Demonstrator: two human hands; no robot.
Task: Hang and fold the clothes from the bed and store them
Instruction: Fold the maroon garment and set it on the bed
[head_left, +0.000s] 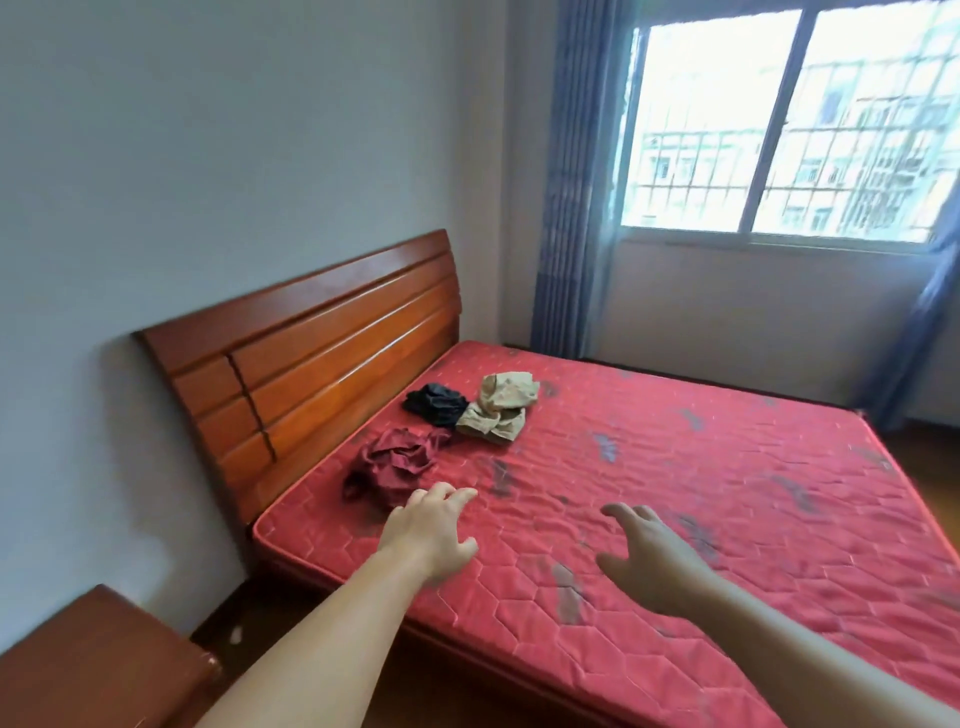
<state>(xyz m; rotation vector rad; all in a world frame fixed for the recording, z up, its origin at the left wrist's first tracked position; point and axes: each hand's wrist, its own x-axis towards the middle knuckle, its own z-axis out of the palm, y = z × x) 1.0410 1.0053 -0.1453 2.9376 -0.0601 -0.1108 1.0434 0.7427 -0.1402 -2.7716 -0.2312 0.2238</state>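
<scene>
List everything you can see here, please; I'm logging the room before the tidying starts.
dark red garment: one, crumpled, on the mattress nearest the headboard's near end
black garment: one, crumpled, near the headboard, touching the beige one
beige garment: one, crumpled, right of the black one
mattress: one, red, quilted, bare
headboard: one, reddish-brown wood, against the wall
wooden furniture: one, reddish-brown, lower left corner
window: one, barred outside, far wall
curtains: blue, both sides of the window
hands: left hand open, next to the dark red garment; right hand open, above the mattress
</scene>
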